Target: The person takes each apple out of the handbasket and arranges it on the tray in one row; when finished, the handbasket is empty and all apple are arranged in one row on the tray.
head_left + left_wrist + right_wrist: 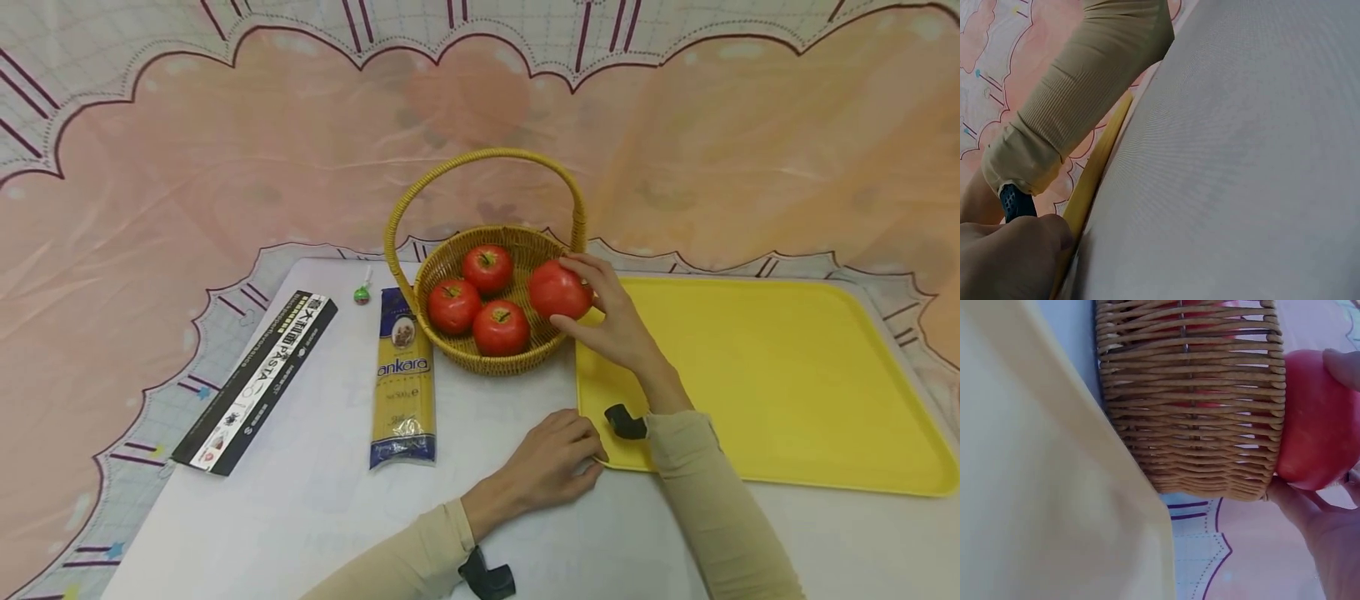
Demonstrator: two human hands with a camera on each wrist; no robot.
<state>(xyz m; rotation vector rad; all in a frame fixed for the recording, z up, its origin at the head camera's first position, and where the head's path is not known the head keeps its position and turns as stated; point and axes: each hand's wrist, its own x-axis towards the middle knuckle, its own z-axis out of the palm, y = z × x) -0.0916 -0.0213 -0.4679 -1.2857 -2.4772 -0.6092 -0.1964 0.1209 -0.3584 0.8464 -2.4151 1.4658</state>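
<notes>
My right hand (pixel 609 321) grips a red apple (pixel 557 289) at the right rim of a woven basket (pixel 491 364), thumb on the near side and fingers over the far side. In the right wrist view, that apple (pixel 1319 422) protrudes past the wicker rim. Three more red apples, one of them nearest the front (pixel 502 327), lie inside the basket. My left hand (pixel 551 458) rests on the white table with loosely bent fingers, fingertips right at the near left corner of the yellow tray (pixel 765 375). The left wrist view shows its knuckles beside the tray's edge (pixel 1094 169).
Left of the basket lies a pasta packet (pixel 403 392) marked ankara. Further left is a long black pasta box (pixel 258 379), with a small green lollipop (pixel 362 293) behind. The basket's tall handle (pixel 487 153) arches above it. A patterned cloth (pixel 300 167) hangs behind the table.
</notes>
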